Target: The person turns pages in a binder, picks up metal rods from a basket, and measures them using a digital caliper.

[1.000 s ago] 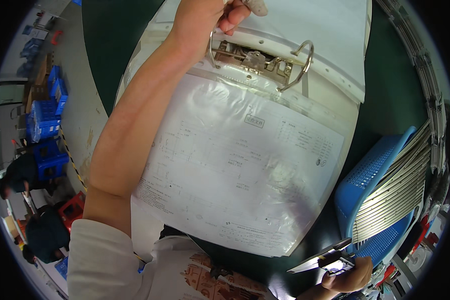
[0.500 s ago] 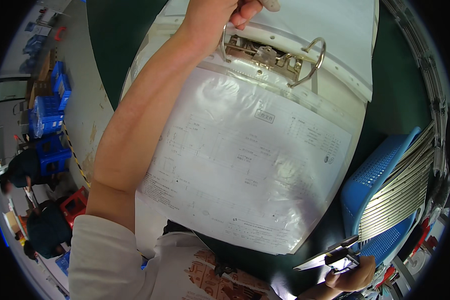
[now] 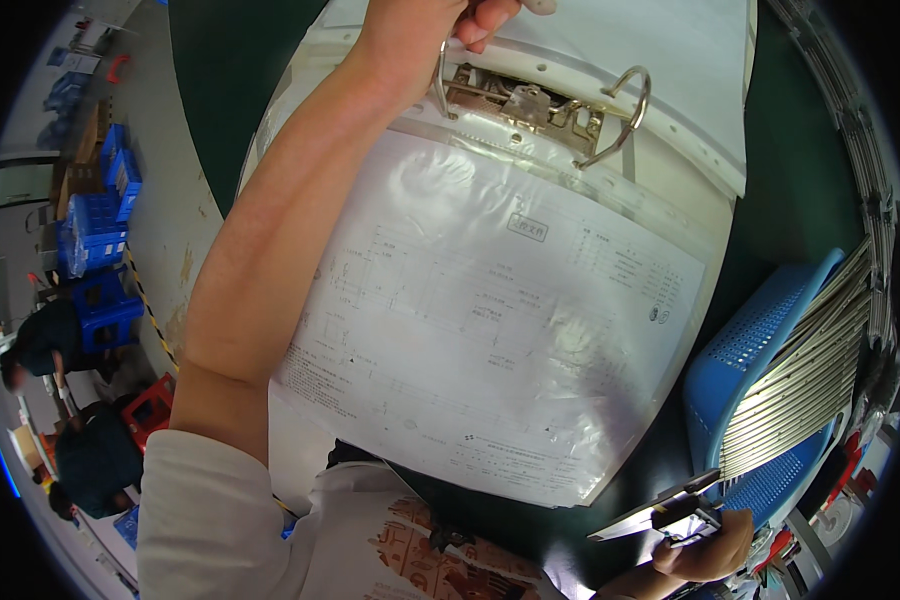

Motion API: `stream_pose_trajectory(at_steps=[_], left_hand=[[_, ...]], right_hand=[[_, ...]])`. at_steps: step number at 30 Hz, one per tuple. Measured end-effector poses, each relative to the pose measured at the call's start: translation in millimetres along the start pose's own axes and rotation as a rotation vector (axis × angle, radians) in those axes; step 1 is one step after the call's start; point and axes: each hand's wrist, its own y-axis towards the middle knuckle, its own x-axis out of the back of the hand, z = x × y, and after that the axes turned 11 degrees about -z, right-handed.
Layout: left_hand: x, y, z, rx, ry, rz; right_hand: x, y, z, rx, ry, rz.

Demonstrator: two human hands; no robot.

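Left hand (image 3: 425,35) is reaching to top centre of the frame, fingers curled around the binder's ring mechanism (image 3: 530,100); rings are standing open. Plastic-sleeved drawing sheet (image 3: 490,320) is lying mid-frame on the open binder. Right hand (image 3: 705,550), lower right, is pinching a flat metal clip-like piece (image 3: 660,515). Risk, as I judge it: rings snapping on fingers, or the loose sleeve sliding off.

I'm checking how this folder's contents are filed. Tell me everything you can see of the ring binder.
The ring binder lies open on the dark green table. Its white covers look like plastic-coated board. The metal ring mechanism stands with its rings parted. A drawing sheet in a glossy clear sleeve lies on top, below the rings. The left hand grips the mechanism's left end.
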Motion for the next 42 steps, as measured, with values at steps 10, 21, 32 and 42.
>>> stream_pose_trajectory(at_steps=[10,21,32,42], left_hand=[[-1,4,0,0.043,-0.013,-0.042],[0,7,0,0.060,0.010,-0.050],[-1,2,-4,-0.008,-0.035,0.022],[1,2,-3,-0.007,-0.027,0.018]], right_hand=[[-1,3,3,-0.016,0.015,-0.002],[0,2,3,-0.059,0.000,0.012],[3,0,0,-0.073,-0.015,0.015],[1,-3,-3,-0.063,0.009,0.008]])
